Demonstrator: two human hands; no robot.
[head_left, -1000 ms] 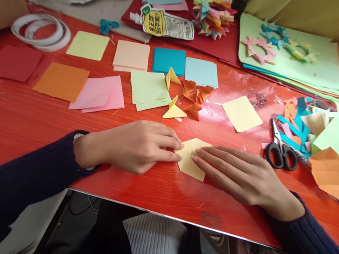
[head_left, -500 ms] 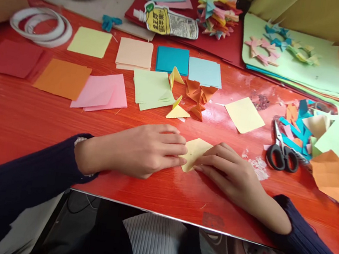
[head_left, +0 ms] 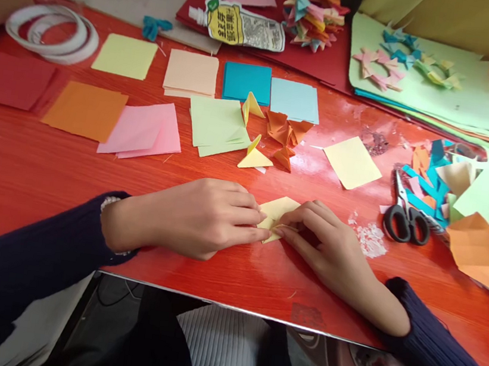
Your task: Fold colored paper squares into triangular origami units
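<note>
A small pale yellow paper [head_left: 277,209] lies partly folded on the red table between my hands. My left hand [head_left: 215,218] has its fingertips closed on the paper's left side. At its right edge my right hand [head_left: 321,232] pinches a folded-in corner between thumb and fingers. Just beyond are two folded yellow pieces, one [head_left: 256,157] nearer me, and several folded orange pieces [head_left: 286,133]. A flat pale yellow sheet [head_left: 352,162] sits to the upper right of my right hand.
Coloured paper stacks, including pink [head_left: 143,130] and blue [head_left: 247,82], lie at left and centre. Scissors [head_left: 406,216] rest by paper scraps on the right. White tape rolls [head_left: 52,32] are far left. A pouch [head_left: 247,26] and star wreaths [head_left: 314,17] stand at the back.
My right hand has moved slightly left, and the paper's right corner is now folded inward under its fingers. The view has shifted slightly.
</note>
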